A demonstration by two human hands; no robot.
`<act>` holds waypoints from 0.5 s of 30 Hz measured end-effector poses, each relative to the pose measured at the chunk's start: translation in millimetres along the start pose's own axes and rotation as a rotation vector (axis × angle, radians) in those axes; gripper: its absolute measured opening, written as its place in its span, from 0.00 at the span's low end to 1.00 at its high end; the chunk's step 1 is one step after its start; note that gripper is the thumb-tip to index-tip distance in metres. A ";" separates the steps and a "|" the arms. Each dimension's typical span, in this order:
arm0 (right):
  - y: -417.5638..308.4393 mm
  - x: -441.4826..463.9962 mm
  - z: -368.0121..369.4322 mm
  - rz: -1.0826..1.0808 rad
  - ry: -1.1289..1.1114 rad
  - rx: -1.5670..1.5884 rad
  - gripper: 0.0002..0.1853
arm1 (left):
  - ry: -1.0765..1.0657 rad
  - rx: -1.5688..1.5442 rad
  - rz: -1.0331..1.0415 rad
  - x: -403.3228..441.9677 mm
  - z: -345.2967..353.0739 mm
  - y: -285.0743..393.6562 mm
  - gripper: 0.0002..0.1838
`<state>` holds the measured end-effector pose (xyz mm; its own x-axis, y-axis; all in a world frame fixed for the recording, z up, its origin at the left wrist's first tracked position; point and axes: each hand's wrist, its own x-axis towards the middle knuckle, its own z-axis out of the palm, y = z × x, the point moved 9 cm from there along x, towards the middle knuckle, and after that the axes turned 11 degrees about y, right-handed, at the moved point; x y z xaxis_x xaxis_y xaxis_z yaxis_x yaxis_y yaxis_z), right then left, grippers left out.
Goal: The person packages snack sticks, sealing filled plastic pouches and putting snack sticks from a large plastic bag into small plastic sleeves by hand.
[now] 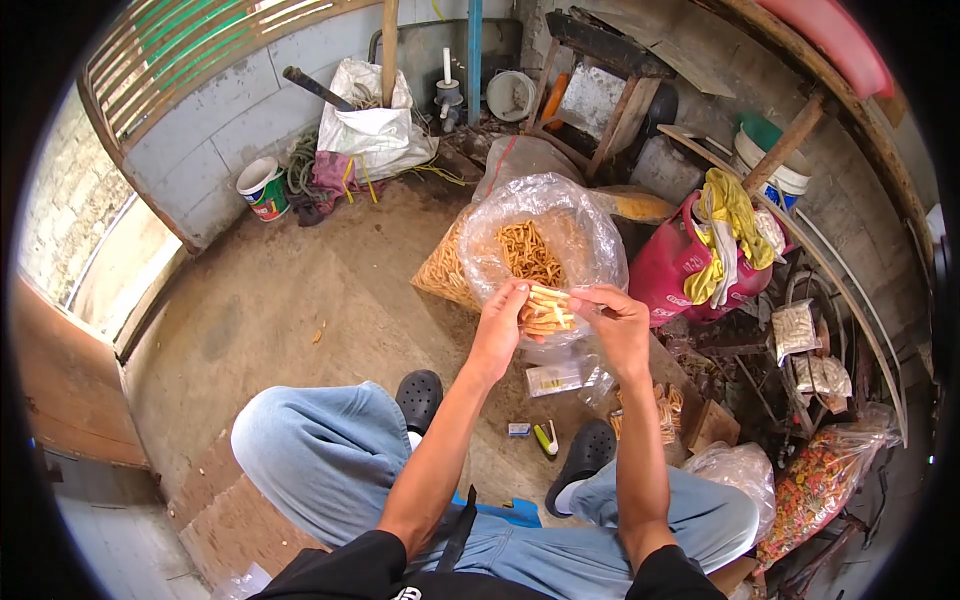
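Note:
Above a large clear plastic bag [590, 228] of brown stick snacks [528, 252], I hold a small clear packet filled with pale yellow snack sticks [547, 312]. My left hand [502, 322] is closed around the packet's left side. My right hand [618, 325] pinches its right end, fingers closed. A pack of plastic bags [560, 376] lies just below the hands. On the floor between my shoes are a green stapler [545, 438] and a small box [519, 430]. Several filled snack packets [655, 412] lie to the right.
Pink gas cylinders [668, 265] draped with yellow cloths [735, 215] stand at the right. A bag of colourful snacks [825, 480] leans at the lower right. Along the back wall are a white sack [385, 135] and a paint bucket [263, 188].

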<state>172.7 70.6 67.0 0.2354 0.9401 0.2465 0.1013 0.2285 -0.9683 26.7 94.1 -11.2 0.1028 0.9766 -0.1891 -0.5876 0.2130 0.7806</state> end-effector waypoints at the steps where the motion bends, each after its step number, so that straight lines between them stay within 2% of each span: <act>1: 2.6 -0.6 2.0 0.000 0.001 0.001 0.08 | -0.001 0.017 0.008 0.0 0.6 0.4 0.13; 6: 25.0 0.1 -5.8 0.070 0.121 0.025 0.07 | -0.026 0.017 0.036 -1.8 4.2 5.9 0.14; 9: 19.6 -2.0 -6.7 0.018 0.155 -0.005 0.08 | -0.035 0.038 0.049 -3.5 8.0 7.1 0.13; 12: 11.6 -1.8 -0.8 -0.080 0.126 -0.014 0.07 | -0.039 0.047 0.064 -3.0 8.2 7.4 0.12; 15: 9.1 -0.9 3.5 -0.081 0.070 0.017 0.07 | -0.039 0.021 0.067 -2.3 8.0 9.6 0.12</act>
<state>170.0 72.7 57.8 0.2943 0.8984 0.3261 0.1069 0.3081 -0.9453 27.2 94.1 1.5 0.0955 0.9890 -0.1131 -0.5777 0.1476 0.8028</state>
